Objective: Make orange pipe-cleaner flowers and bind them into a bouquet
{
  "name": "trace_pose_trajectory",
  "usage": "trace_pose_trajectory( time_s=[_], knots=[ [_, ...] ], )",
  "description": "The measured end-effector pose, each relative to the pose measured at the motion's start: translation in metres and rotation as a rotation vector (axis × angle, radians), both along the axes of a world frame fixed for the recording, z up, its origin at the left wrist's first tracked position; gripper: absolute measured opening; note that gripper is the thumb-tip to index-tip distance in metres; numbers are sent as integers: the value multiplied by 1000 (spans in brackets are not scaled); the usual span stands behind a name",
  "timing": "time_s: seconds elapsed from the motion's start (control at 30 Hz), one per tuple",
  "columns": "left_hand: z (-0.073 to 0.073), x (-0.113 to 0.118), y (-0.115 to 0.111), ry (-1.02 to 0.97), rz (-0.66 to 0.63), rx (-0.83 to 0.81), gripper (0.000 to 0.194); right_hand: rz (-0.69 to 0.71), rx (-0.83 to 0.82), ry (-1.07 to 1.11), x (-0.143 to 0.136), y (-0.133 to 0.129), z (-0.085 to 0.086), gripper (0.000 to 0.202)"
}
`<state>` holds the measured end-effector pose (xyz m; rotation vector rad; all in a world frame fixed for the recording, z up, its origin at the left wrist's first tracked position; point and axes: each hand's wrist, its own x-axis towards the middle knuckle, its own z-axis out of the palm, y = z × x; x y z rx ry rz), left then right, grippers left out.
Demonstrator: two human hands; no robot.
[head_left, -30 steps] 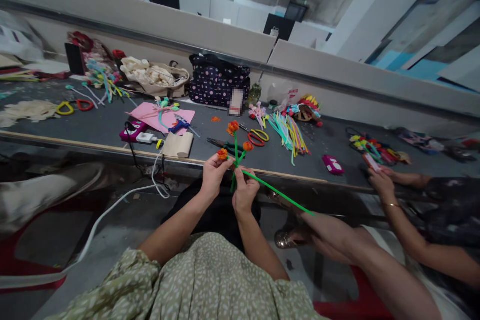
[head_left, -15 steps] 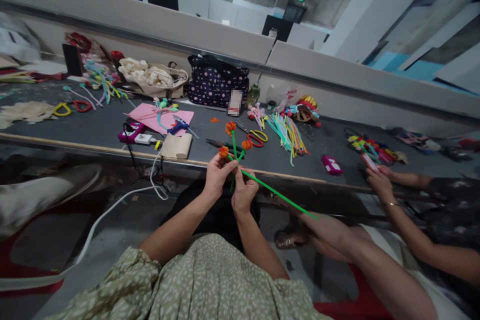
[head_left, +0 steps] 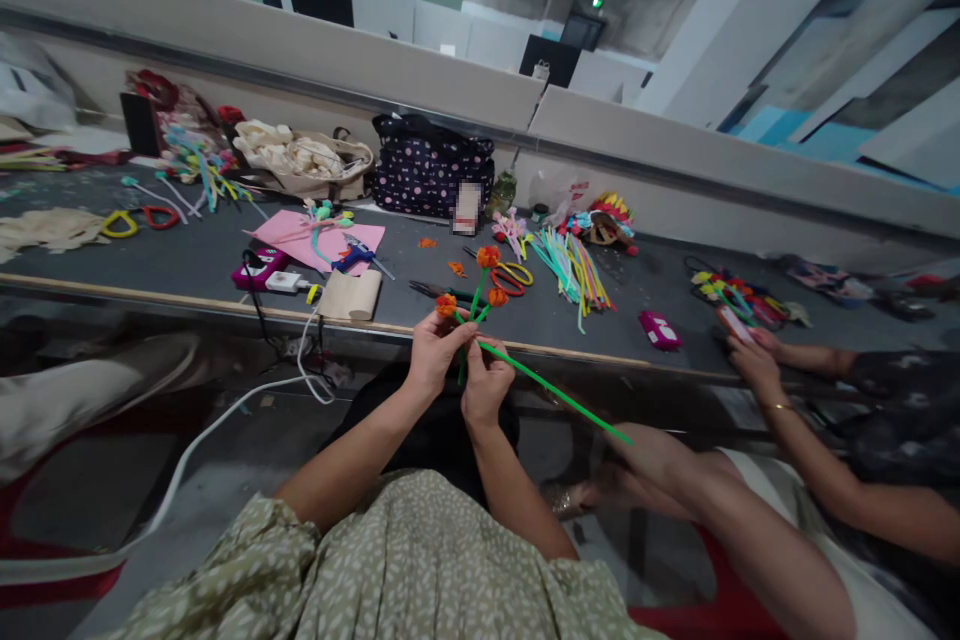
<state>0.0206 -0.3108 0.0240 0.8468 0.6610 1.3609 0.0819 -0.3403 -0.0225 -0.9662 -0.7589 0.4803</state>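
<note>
Three orange pipe-cleaner flowers [head_left: 487,258] on green stems stand up out of my hands, just past the table's front edge. My left hand [head_left: 435,352] pinches the stems where they cross. Close against it, my right hand [head_left: 486,382] is closed on a long green pipe cleaner [head_left: 559,394], whose free end slopes down to the right. The fingertips of both hands nearly meet, and they hide how the pipe cleaner and stems join. Behind the flowers lie scissors [head_left: 517,276] with red and yellow handles and dark-handled pliers [head_left: 442,291].
On the dark table [head_left: 495,332] are a pink sheet [head_left: 281,232], a blue glue gun [head_left: 355,255], a beige roll [head_left: 351,294], pastel pipe cleaners [head_left: 574,265] and a dotted bag [head_left: 427,168]. A white cable [head_left: 225,407] hangs at left. At right, another person's hands hold a phone [head_left: 735,325].
The tallest orange flower has tipped to the right, closer to the right-hand flower. Both hands keep their grip in nearly the same place.
</note>
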Motion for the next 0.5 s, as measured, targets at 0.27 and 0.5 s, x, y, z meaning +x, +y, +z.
trace_pose_trajectory(
  time_s=[0.27, 0.5],
  knots=[
    [-1, -1, 1, 13, -2, 28, 25, 0, -23, 24, 0, 0, 2, 15],
    [-3, 1, 2, 10, -12, 29, 26, -20, 28, 20, 1, 0, 2, 11]
  ],
)
